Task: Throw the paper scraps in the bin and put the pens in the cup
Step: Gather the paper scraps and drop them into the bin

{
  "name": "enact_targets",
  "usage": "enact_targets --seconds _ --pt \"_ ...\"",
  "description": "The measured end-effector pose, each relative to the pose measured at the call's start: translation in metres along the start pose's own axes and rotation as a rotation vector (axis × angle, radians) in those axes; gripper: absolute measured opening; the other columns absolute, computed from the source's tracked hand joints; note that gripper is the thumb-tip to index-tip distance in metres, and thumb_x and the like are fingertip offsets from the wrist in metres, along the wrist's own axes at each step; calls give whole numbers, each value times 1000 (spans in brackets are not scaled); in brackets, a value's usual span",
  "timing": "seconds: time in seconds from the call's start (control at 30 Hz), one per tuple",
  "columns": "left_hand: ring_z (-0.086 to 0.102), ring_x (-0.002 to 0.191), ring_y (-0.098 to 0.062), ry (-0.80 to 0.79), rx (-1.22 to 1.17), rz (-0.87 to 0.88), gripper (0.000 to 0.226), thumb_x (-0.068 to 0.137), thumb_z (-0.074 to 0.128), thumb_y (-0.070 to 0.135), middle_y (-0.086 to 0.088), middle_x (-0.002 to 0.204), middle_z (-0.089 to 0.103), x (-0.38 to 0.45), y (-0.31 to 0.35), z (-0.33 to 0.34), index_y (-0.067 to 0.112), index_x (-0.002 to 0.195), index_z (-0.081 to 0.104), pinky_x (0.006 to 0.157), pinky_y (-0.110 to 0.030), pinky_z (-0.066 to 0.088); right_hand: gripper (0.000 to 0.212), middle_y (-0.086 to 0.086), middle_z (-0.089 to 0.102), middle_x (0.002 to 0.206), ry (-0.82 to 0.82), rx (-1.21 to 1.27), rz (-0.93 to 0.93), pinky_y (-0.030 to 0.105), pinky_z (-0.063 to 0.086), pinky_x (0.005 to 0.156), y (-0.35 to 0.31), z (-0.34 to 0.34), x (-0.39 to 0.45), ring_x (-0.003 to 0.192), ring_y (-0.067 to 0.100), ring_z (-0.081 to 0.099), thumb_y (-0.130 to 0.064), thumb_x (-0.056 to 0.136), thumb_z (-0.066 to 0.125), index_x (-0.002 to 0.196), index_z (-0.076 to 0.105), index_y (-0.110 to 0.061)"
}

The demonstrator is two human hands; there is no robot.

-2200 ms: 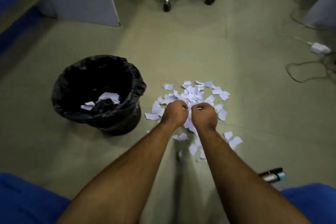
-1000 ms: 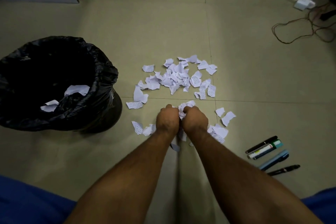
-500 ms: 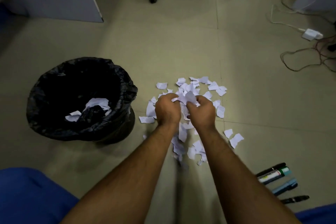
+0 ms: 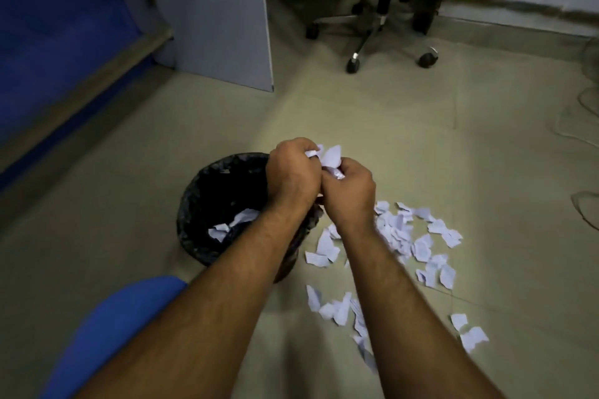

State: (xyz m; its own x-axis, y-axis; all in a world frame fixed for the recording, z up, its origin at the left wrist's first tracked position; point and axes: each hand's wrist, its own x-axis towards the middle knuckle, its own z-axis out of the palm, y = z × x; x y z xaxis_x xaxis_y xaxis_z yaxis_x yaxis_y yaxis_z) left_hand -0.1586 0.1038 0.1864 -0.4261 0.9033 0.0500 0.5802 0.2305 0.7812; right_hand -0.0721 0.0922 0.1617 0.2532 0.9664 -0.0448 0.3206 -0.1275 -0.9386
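My left hand (image 4: 291,173) and my right hand (image 4: 350,194) are pressed together and grip a bunch of white paper scraps (image 4: 329,157) that sticks out above the fingers. Both hands are raised over the right rim of the black-lined bin (image 4: 207,201). A few scraps (image 4: 233,225) lie inside the bin. Several more paper scraps (image 4: 411,236) are strewn on the floor to the right of the bin and under my right forearm. No pens and no cup are in view.
A grey partition panel (image 4: 223,16) stands behind the bin. An office chair base on castors (image 4: 372,32) is at the back. Cables (image 4: 583,146) run along the right edge. My blue-clad knee (image 4: 113,327) is at the lower left.
Both hands have lifted the gathered scraps off the floor and carried them left to the bin's rim. The view has swung up and left, so the pens have dropped out of sight.
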Motion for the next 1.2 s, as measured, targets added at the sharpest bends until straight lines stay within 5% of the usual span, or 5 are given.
enact_targets --seconds 0.1,0.27,0.5,0.9,1.2 --pt "68 86 -29 -21 128 -104 15 84 66 28 -8 88 74 15 -24 -34 15 86 73 74 -29 53 40 -5 52 50 -161 -175 -28 22 35 44 -17 28 -11 45 7 48 -37 88 63 58 49 -13" --pt "66 96 -34 -143 301 -316 37 89 59 47 -12 101 71 15 -47 -42 13 95 72 79 -34 54 27 8 71 102 -453 -489 -12 29 48 76 -14 64 -14 99 29 67 -33 94 54 100 70 -13" --pt "63 101 -31 -136 398 -298 33 82 66 14 -9 112 65 21 -39 -53 16 115 62 73 -33 53 16 1 70 82 -323 -468 -85 21 41 59 -19 46 -16 79 25 66 -14 75 61 84 71 -22" --pt "68 75 -21 -391 29 52 24 82 57 12 0 79 71 -27 1 12 19 99 73 64 -22 49 18 -5 75 85 45 -242 72 30 56 72 11 -32 1 77 18 71 -27 85 61 95 75 -23" --pt "61 112 -26 -748 282 221 38 85 58 16 -8 118 68 -105 -45 144 16 123 62 89 -31 49 28 -2 74 108 134 -517 342 25 41 79 148 -117 -18 104 25 66 -33 88 62 113 70 -23"
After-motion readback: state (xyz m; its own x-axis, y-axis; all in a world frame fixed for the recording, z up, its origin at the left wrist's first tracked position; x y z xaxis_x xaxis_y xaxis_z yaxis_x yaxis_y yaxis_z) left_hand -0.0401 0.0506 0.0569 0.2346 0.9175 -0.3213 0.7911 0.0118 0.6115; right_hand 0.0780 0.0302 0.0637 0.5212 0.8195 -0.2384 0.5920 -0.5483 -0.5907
